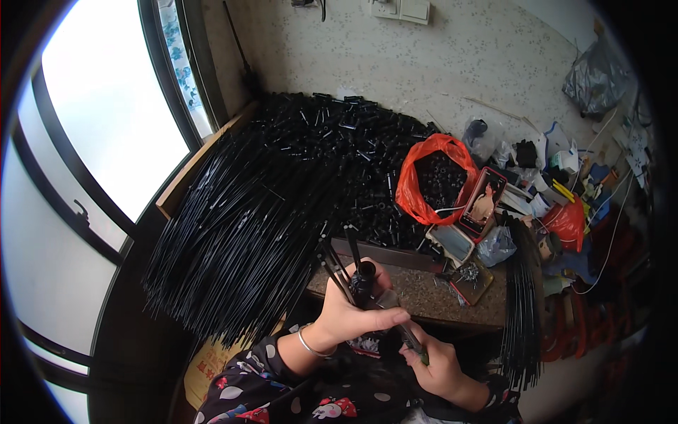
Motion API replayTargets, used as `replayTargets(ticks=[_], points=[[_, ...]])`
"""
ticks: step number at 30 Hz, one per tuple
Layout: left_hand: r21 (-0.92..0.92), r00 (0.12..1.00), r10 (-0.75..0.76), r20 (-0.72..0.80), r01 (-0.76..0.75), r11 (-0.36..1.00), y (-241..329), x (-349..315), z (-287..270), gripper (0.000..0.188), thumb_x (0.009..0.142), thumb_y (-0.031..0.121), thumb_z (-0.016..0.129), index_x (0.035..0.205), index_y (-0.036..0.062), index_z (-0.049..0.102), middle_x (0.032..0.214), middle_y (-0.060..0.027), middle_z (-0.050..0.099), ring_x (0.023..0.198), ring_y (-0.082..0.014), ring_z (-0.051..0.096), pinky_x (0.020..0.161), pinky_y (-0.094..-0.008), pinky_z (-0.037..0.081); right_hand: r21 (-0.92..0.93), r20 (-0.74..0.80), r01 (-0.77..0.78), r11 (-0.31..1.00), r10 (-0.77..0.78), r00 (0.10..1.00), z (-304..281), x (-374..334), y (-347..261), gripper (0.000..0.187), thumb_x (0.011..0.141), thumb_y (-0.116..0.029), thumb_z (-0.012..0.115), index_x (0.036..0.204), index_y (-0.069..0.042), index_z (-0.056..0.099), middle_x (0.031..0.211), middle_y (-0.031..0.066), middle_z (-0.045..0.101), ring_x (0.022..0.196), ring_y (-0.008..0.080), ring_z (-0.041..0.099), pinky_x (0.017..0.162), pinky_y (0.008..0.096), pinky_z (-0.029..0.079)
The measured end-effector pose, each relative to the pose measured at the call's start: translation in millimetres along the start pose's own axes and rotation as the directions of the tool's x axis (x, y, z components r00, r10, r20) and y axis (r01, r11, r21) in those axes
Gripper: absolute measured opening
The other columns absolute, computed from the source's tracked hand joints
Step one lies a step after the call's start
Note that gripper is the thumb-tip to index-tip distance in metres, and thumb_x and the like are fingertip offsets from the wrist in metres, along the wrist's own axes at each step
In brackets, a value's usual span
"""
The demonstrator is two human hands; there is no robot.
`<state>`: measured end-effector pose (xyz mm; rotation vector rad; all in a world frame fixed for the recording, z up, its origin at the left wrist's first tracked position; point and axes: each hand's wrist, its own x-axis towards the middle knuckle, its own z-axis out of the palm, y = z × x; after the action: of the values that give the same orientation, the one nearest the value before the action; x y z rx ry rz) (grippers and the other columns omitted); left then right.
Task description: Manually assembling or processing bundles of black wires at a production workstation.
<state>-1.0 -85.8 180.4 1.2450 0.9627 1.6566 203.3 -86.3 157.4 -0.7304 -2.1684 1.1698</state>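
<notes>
My left hand (353, 307) is closed around several thin black rods (332, 265) that stick up past its fingers. A short black tubular part (363, 277) with an open round end sits in the same grip, its mouth facing up. The left thumb stretches across toward my right hand (438, 367). That hand is closed around a tool with a dark green handle (418, 348), held at a slant just below the left thumb. The tool's far end is partly hidden by the left hand, so its exact kind does not show.
Long black rods (233, 233) lie in a large bundle at left, beside a heap of short black parts (339, 131). A red plastic bag (417, 198) of small parts, a phone (484, 201) and a tray of screws (472, 283) stand at right. More rods (521, 311) hang over the table's right edge.
</notes>
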Motion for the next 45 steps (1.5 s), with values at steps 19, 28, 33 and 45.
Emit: replayTargets(ticks=[19,28,33,45], points=[[0.009,0.999,-0.043,-0.033,0.043,0.999,-9.2,-19.6,-14.9,0.02,0.074,0.005,0.073,0.085,0.0031,0.056,0.069,0.0044,0.053,0.068,-0.0033,0.049,0.058,-0.0189,0.038,-0.696,-0.336,-0.35,0.628,0.146,0.931,-25.9,-15.4,139.2,0.043,0.078,-0.041,0.064,0.088,0.001,0.056,0.088,0.0146,0.054,0.087,0.033,0.055,0.07,0.042,0.047],[-0.516,0.931,0.356,0.084,-0.265,0.815,17.8,4.1,-72.4,0.033,0.083,0.028,0.065,0.07,0.0119,0.039,0.048,0.0037,0.039,0.035,-0.007,0.035,0.04,-0.0234,0.035,-0.816,-0.341,-0.321,0.48,0.046,0.939,-28.5,-26.6,175.5,0.045,0.074,-0.04,0.066,0.098,-0.003,0.055,0.093,0.0109,0.051,0.093,0.0301,0.049,0.077,0.0417,0.041],[-0.909,0.907,0.362,-0.215,-0.322,0.266,28.7,6.4,-79.3,0.032,0.089,0.03,0.057,0.07,0.0138,0.037,0.056,0.0034,0.036,0.053,-0.0092,0.041,0.073,-0.0312,0.046,-0.743,-0.325,-0.182,0.644,-0.11,0.939,-40.2,-30.5,183.2,0.057,0.067,-0.033,0.074,0.112,-0.004,0.054,0.107,0.0132,0.051,0.101,0.0308,0.05,0.088,0.0385,0.04],[-0.723,0.44,-0.73,0.523,0.682,-0.108,-253.5,-127.7,-21.3,0.066,0.078,0.048,0.056,0.116,-0.0048,0.049,0.116,-0.0161,0.056,0.111,-0.029,0.049,0.097,-0.0425,0.038,0.361,-0.854,0.752,0.552,-0.129,0.504,-64.6,-1.0,1.4,0.046,0.093,-0.051,0.036,0.092,-0.006,0.047,0.064,-0.0012,0.032,0.054,0.0089,0.028,0.047,0.0222,0.025]])
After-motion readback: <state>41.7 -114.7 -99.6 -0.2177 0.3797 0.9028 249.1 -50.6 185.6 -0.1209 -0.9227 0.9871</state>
